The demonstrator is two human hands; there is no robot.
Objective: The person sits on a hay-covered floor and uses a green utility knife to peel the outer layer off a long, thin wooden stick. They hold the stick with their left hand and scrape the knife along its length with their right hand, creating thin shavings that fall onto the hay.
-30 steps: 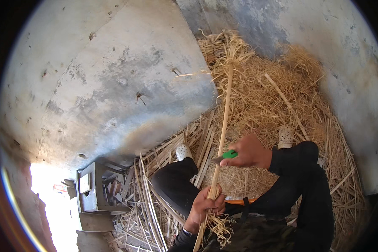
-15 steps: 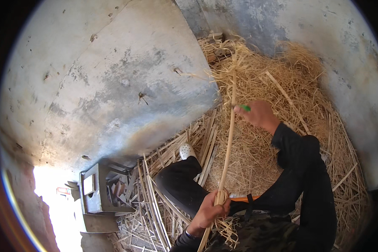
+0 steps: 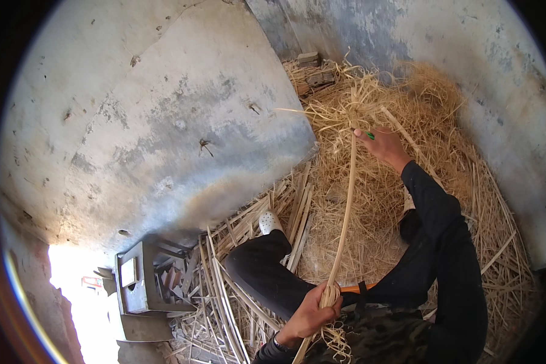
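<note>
Pale cane strip (image 3: pixel 346 206) now spans both my hands: left hand (image 3: pixel 312 312), fingers clamped on its lower end at my lap; right hand (image 3: pixel 385 145), gripping a green-handled tool (image 3: pixel 369 135), has travelled outward to the tip, so this stroke looks finished.

- A long cane strip (image 3: pixel 346 200) runs from the left hand (image 3: pixel 312 312), low near the lap, up to the right hand (image 3: pixel 385 145), far ahead.
- A heap of shavings (image 3: pixel 406 200) lies on the floor ahead and to the right, against the wall (image 3: pixel 164 121).
- Split canes (image 3: pixel 224 291) lie left of the outstretched leg (image 3: pixel 267 273).
- A small box stand (image 3: pixel 142 279) sits further left, by the wall.
</note>
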